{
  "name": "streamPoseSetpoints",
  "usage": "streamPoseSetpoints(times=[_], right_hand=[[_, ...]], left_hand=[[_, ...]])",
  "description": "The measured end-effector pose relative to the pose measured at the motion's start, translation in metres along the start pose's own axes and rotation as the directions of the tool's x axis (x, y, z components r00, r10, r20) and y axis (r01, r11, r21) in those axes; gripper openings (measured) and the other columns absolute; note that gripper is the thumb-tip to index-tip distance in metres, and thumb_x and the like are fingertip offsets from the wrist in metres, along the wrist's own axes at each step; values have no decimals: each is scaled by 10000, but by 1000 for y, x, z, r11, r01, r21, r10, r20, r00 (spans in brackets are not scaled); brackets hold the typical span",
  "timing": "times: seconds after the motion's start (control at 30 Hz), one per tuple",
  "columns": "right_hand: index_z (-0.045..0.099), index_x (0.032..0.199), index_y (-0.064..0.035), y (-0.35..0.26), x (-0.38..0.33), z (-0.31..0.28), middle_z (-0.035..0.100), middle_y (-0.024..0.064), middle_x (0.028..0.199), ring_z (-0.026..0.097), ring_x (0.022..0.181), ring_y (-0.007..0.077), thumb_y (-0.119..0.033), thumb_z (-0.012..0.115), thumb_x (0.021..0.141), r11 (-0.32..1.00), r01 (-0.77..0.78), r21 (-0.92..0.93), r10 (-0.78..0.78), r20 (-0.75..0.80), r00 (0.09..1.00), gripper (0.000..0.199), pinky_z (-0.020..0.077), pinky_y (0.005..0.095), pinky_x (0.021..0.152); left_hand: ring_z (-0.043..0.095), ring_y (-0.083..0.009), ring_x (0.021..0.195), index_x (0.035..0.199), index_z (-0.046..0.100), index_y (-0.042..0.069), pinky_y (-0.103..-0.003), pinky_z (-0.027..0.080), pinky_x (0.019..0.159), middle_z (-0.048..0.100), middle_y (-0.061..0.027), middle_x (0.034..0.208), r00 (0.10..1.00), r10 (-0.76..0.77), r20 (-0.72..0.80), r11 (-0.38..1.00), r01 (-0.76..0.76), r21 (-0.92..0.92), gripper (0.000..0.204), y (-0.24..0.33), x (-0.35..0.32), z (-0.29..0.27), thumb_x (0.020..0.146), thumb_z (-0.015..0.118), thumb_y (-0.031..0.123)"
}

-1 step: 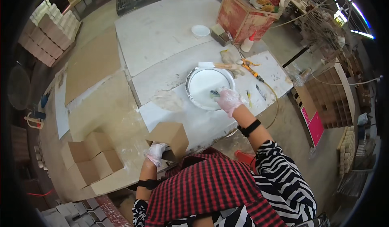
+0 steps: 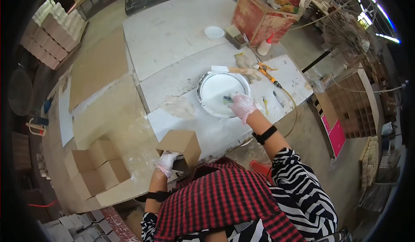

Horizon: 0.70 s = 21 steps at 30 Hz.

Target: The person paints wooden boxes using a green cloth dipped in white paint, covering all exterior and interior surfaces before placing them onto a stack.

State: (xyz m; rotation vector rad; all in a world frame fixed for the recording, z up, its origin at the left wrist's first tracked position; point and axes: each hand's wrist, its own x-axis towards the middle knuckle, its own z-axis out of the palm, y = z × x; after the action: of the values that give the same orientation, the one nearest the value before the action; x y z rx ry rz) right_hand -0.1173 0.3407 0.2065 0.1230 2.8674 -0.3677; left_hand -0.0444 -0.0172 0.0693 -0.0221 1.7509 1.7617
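Observation:
My left hand (image 2: 166,163), in a thin whitish glove, grips a brown cardboard box (image 2: 183,142) at the table's near edge. Its fingers reach into the box's open side and are partly hidden. Farther right, my gloved right hand (image 2: 243,106) is over a round tub (image 2: 200,96) of white liquid (image 2: 220,88). Between its closed fingers is a small grey-green thing (image 2: 227,98), low at the white surface; its kind is too small to tell. A flat white-bladed tool with a wooden handle (image 2: 235,70) lies across the tub's far rim.
Joined open cardboard boxes (image 2: 97,168) stand on the table at left. Beyond the tub are a white dish (image 2: 214,33), a red-capped bottle (image 2: 264,46) and a worn red crate (image 2: 259,19). An orange-handled tool with a hose (image 2: 270,75) and a knife (image 2: 278,98) lie at right.
Almost nothing differs. The small grey-green thing at my right fingertips has shifted very slightly over the white surface; my left hand and the box stay in place.

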Motion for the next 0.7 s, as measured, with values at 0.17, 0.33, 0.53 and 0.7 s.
streamPoseSetpoints(times=[0.17, 0.33, 0.53, 0.7], right_hand=[[626, 1005, -67, 20, 38, 27, 602, 159, 1035, 593, 966, 303, -328, 565, 784, 980, 119, -157, -104, 101, 989, 348, 463, 405, 819], [625, 1007, -67, 28, 46, 36, 618, 170, 1016, 591, 971, 310, -310, 563, 773, 974, 202, -98, -192, 99, 976, 343, 462, 406, 822], [562, 1131, -8, 20, 30, -23, 611, 163, 1080, 565, 1040, 300, -304, 626, 776, 978, -36, 203, -16, 246, 969, 466, 452, 369, 851], [556, 1150, 8, 41, 30, -12, 618, 159, 1019, 582, 939, 250, -397, 608, 807, 737, -200, 645, 82, 208, 975, 533, 446, 340, 807]], left_hand=[[532, -158, 906, 1032, 560, 33, -289, 445, 803, 575, -54, 996, 943, -166, -288, 878, 9, -479, 189, -62, 25, 1, 900, 519, 161], [544, -137, 842, 988, 593, 72, -282, 463, 737, 584, -11, 898, 862, 8, -508, 988, -86, -131, 277, -41, 17, 20, 940, 442, 299], [558, -256, 1044, 1281, 426, 53, -387, 476, 859, 554, -119, 1167, 920, -82, -384, 684, -229, -692, 680, 9, 1, 40, 874, 382, 596], [560, -266, 1042, 1308, 398, 51, -405, 480, 850, 551, -149, 1167, 921, 81, -382, 642, -341, -687, 721, 5, 12, 50, 862, 382, 618]])
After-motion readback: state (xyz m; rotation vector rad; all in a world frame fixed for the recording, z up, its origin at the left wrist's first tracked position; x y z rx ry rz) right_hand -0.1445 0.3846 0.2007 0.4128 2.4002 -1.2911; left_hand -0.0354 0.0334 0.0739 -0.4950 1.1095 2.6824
